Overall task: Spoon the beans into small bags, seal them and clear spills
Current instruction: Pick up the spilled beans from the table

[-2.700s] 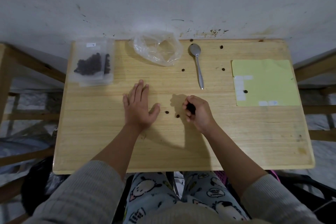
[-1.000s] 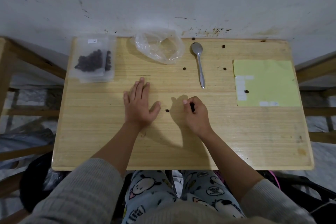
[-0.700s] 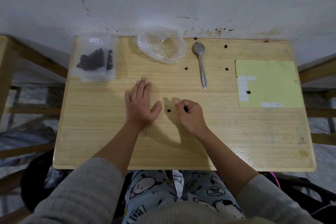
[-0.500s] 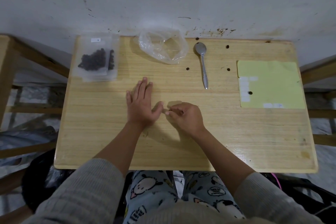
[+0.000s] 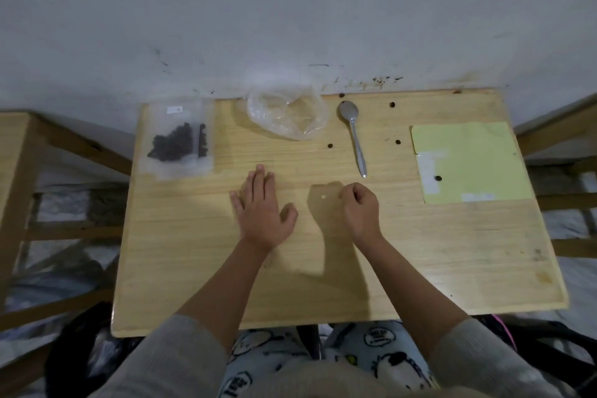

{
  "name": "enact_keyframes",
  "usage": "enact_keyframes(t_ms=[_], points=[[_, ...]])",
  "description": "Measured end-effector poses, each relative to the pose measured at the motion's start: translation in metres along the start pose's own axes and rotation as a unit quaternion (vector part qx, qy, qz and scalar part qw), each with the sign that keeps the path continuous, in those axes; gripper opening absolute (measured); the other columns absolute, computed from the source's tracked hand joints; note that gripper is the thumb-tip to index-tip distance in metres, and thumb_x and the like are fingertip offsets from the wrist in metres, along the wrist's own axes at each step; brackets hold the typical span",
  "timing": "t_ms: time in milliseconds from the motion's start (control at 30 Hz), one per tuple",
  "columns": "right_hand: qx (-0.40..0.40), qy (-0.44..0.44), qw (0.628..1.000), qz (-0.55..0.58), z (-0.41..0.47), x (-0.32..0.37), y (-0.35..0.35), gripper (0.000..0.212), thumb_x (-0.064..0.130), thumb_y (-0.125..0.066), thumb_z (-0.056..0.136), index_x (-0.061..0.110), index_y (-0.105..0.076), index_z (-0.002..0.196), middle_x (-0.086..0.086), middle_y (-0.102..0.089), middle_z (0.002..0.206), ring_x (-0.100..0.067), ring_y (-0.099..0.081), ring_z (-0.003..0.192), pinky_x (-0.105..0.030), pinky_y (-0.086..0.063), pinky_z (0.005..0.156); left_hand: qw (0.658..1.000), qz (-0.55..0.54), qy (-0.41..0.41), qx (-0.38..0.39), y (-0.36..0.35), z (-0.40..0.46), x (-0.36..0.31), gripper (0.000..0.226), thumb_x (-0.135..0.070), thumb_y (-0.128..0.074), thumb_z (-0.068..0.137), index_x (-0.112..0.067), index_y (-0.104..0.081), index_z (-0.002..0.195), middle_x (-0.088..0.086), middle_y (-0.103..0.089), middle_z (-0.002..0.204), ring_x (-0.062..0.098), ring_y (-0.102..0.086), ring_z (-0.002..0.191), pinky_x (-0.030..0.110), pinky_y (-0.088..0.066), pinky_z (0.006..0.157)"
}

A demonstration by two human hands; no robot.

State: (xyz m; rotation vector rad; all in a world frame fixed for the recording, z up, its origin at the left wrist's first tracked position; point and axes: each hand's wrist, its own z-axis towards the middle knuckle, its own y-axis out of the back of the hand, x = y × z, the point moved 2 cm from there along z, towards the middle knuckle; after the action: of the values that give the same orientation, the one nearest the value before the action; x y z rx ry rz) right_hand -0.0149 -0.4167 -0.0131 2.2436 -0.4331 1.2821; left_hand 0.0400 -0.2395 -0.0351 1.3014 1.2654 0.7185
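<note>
While my right hand (image 5: 360, 207) stays curled mid-frame, its contents hidden, and my left hand (image 5: 261, 205) lies flat, fingers together, I would next pinch the dark stray beans (image 5: 329, 145) near the steel spoon (image 5: 353, 132); filled clear bags (image 5: 179, 139) sit upper left.

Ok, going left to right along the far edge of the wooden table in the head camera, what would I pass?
Small clear bag holding dark beans → crumpled empty clear plastic bag → metal spoon → pale yellow-green sheet, with one dark loose bean on it.
</note>
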Motion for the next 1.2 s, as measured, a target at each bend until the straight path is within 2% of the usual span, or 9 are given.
enact_keyframes(t_ms=[133,333,433,533,633,733,933,1067,1200], points=[[0.022,-0.089,0.987,0.132,0.021,0.017,0.018,0.035,0.008,-0.039,0.091,0.015,-0.040,0.057,0.003,-0.030,0.048,-0.010,-0.023,0.039,-0.020,-0.021,0.043,1.000,-0.002,0.009,0.011,0.002,0.011,-0.038,0.073,-0.050,-0.044,0.077,-0.012,-0.037,0.138,0.016,-0.013,0.157,0.034,-0.007,0.145,0.060,-0.001,0.112],[0.180,-0.109,0.942,0.262,0.066,0.043,0.074,0.034,0.019,-0.030,0.092,0.010,-0.046,0.062,-0.004,-0.043,0.055,-0.013,-0.024,0.040,-0.020,-0.017,0.043,1.000,-0.019,-0.004,-0.014,-0.019,0.036,-0.104,0.069,-0.052,-0.041,0.080,-0.011,-0.041,0.135,0.016,-0.022,0.154,0.034,-0.016,0.144,0.061,-0.007,0.111],[0.134,-0.114,0.967,0.185,0.099,0.042,0.098,0.045,0.030,-0.040,0.097,0.014,-0.042,0.056,-0.002,-0.037,0.048,-0.014,-0.025,0.037,-0.019,-0.022,0.040,0.999,-0.025,0.010,-0.044,-0.029,0.040,-0.120,0.068,-0.049,-0.045,0.077,-0.007,-0.049,0.130,0.018,-0.033,0.150,0.035,-0.030,0.139,0.062,-0.023,0.106],[0.055,0.025,0.996,-0.067,0.125,0.037,0.113,0.050,0.034,-0.058,0.092,0.007,-0.044,0.052,-0.010,-0.041,0.049,-0.015,-0.037,0.044,-0.024,-0.031,0.045,0.997,-0.017,0.027,-0.064,-0.033,0.042,-0.122,0.067,-0.047,-0.050,0.072,-0.007,-0.051,0.125,0.018,-0.037,0.147,0.034,-0.035,0.135,0.058,-0.033,0.101],[0.031,0.138,0.954,-0.264,0.134,0.038,0.118,0.025,0.033,-0.068,0.084,0.009,-0.074,0.082,-0.009,-0.065,0.065,-0.021,-0.061,0.065,-0.028,-0.045,0.061,0.998,-0.008,0.034,-0.060,-0.033,0.042,-0.122,0.070,-0.051,-0.046,0.072,-0.008,-0.048,0.127,0.016,-0.036,0.148,0.034,-0.034,0.136,0.059,-0.031,0.102],[0.044,0.153,0.932,-0.326,0.136,0.041,0.114,0.026,0.034,-0.066,0.086,0.016,-0.074,0.103,-0.008,-0.072,0.093,-0.025,-0.066,0.086,-0.028,-0.046,0.068,0.998,-0.014,0.031,-0.055,-0.033,0.042,-0.120,0.072,-0.055,-0.044,0.073,-0.010,-0.045,0.130,0.016,-0.035,0.149,0.034,-0.035,0.136,0.059,-0.030,0.103],[0.055,0.148,0.929,-0.334,0.145,0.034,0.110,0.022,0.026,-0.061,0.089,0.013,-0.073,0.102,-0.010,-0.070,0.100,-0.028,-0.064,0.092,-0.032,-0.048,0.073,0.998,-0.018,0.031,-0.055,-0.033,0.041,-0.120,0.071,-0.056,-0.046,0.075,-0.013,-0.039,0.131,0.016,-0.035,0.149,0.034,-0.035,0.136,0.059,-0.029,0.103],[0.026,0.161,0.965,-0.206,0.149,0.040,0.113,0.020,0.020,-0.058,0.091,0.004,-0.064,0.082,-0.003,-0.059,0.064,-0.013,-0.050,0.057,-0.027,-0.037,0.057,0.997,-0.025,0.036,-0.056,-0.032,0.041,-0.121,0.070,-0.056,-0.047,0.075,-0.016,-0.040,0.132,0.013,-0.033,0.151,0.032,-0.032,0.138,0.059,-0.028,0.105],[0.033,0.140,0.986,-0.084,0.156,0.049,0.112,0.031,0.013,-0.037,0.100,0.004,-0.046,0.072,-0.003,-0.044,0.058,-0.014,-0.039,0.052,-0.026,-0.034,0.051,0.997,-0.033,0.041,-0.063,-0.031,0.041,-0.121,0.068,-0.056,-0.046,0.076,-0.017,-0.042,0.132,0.012,-0.034,0.151,0.031,-0.032,0.138,0.059,-0.027,0.106]])
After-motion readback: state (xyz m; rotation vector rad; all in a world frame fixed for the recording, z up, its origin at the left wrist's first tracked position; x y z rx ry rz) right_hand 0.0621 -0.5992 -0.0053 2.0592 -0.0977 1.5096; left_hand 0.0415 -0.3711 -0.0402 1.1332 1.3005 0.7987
